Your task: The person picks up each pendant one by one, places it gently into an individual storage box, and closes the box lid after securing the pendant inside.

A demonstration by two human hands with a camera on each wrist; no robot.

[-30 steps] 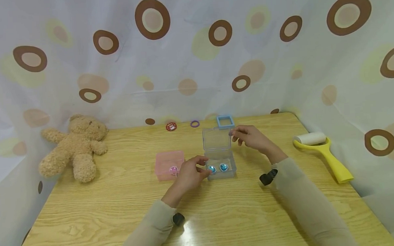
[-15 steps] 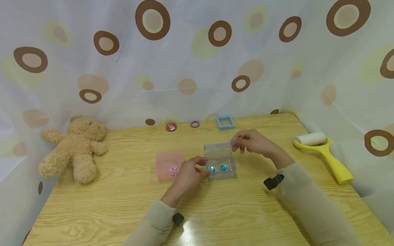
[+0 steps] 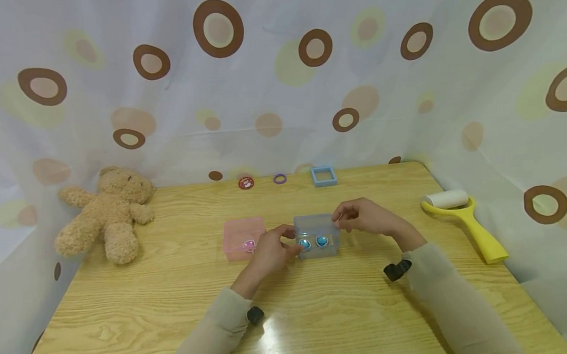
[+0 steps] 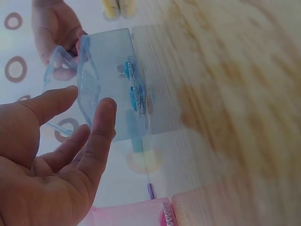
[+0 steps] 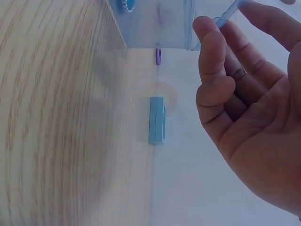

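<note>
A small clear blue plastic box (image 3: 331, 251) stands on the table with two blue gem ornaments (image 3: 321, 241) inside. Its hinged lid (image 4: 55, 82) is tilted partway over the box. My right hand (image 3: 368, 217) pinches the lid's right edge between thumb and fingertips; the right wrist view shows the lid's edge (image 5: 229, 13) there. At the box's left wall, my left hand (image 3: 270, 251) holds thumb and fingers spread, their tips right at the plastic. Left of the box is a closed pink clear box (image 3: 234, 234) with a pink gem ornament (image 3: 249, 245) in it.
Along the back edge lie a red round badge (image 3: 246, 183), a purple ring (image 3: 280, 178) and a light blue square frame (image 3: 324, 176). A teddy bear (image 3: 111, 211) sits at the left. A yellow-handled lint roller (image 3: 476, 226) lies at the right edge.
My right hand has swung the lid from upright forward and down over the blue box, moving down and slightly right. The left hand has stayed at the box's left side.
</note>
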